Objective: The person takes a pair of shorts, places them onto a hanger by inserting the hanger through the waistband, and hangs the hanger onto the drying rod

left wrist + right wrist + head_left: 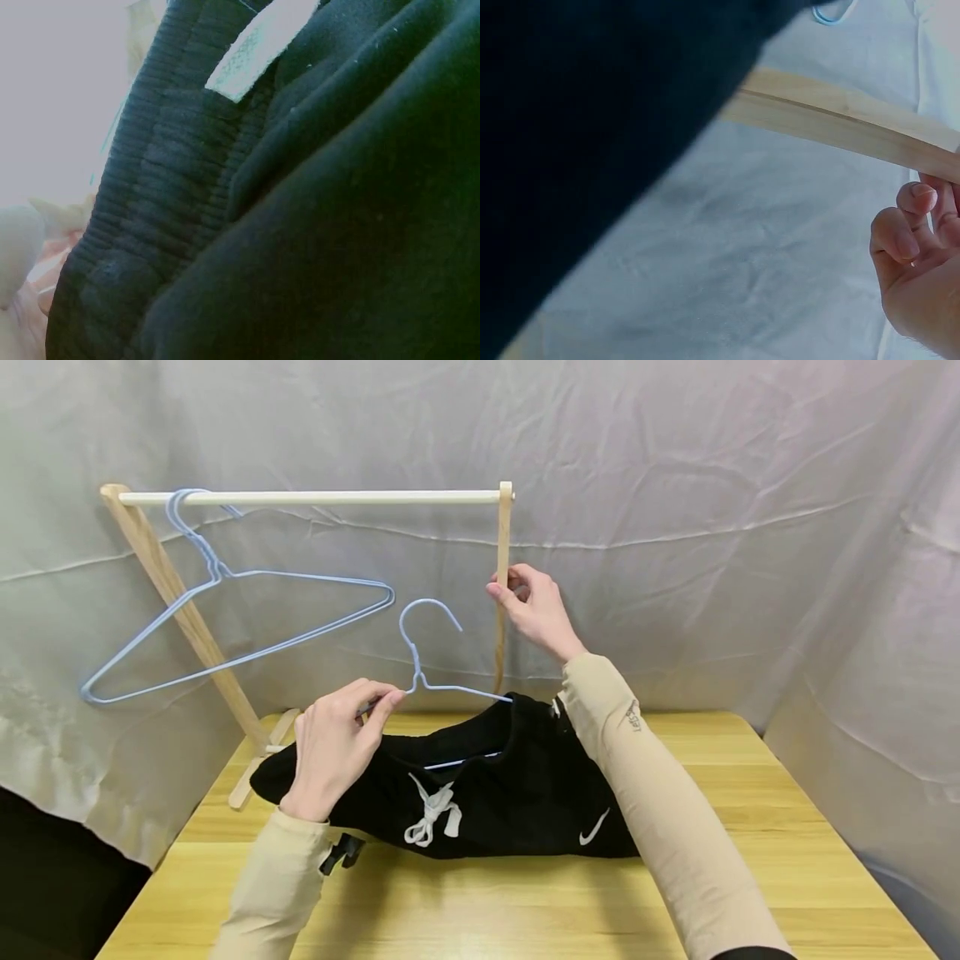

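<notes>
My left hand [339, 737] pinches the left arm of a blue clothes hanger [429, 681] between thumb and fingers, its hook pointing up. From that hanger hang black drawstring pants [540, 793] with a white bow and a white swoosh; their waistband opens upward, and how long the legs are cannot be seen. The ribbed waistband [165, 165] and a white drawstring end [259, 52] fill much of the left wrist view. Farther right, my right hand [536, 610] grips the upright wooden post [504, 539] of a clothes rack, also visible as a pale wooden bar [832, 124] in the right wrist view.
A white rod [337, 497] runs across the top of the rack. Blue hangers [247, 660] hang at its left end, near the slanted left post [176, 602]. Beneath is a wooden table [750, 827], with grey cloth [675, 485] behind and beside it.
</notes>
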`<state>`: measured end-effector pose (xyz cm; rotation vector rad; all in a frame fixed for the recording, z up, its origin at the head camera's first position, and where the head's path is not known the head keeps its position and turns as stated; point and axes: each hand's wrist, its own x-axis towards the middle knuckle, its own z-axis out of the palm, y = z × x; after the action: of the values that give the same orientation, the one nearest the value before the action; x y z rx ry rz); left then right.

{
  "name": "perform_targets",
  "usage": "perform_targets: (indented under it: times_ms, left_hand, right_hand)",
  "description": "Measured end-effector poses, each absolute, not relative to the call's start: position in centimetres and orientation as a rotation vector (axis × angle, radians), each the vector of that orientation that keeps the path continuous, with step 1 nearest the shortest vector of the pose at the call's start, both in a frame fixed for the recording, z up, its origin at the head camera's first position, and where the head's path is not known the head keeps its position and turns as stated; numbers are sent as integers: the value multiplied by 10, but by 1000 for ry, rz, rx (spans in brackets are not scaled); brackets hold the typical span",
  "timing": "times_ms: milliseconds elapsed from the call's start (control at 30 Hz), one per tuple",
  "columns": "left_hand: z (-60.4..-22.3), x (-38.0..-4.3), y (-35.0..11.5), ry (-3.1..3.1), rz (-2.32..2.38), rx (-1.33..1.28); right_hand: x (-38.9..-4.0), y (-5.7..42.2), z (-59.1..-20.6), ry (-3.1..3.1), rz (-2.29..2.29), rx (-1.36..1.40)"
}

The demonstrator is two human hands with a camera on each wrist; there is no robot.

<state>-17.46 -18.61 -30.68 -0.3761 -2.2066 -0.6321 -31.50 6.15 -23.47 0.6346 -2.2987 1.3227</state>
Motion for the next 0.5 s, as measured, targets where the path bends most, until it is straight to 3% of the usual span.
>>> perform_targets:
  times_ms: [333, 500]
  left_hand:
    - [-283, -186, -207, -2478, -686, -405]
    - [-263, -190, -229, -2571, -655, -298]
  right_hand:
    - [-319, 62, -232, -2343, 1341, 613]
    - [-320, 60, -232, -2358, 1356, 616]
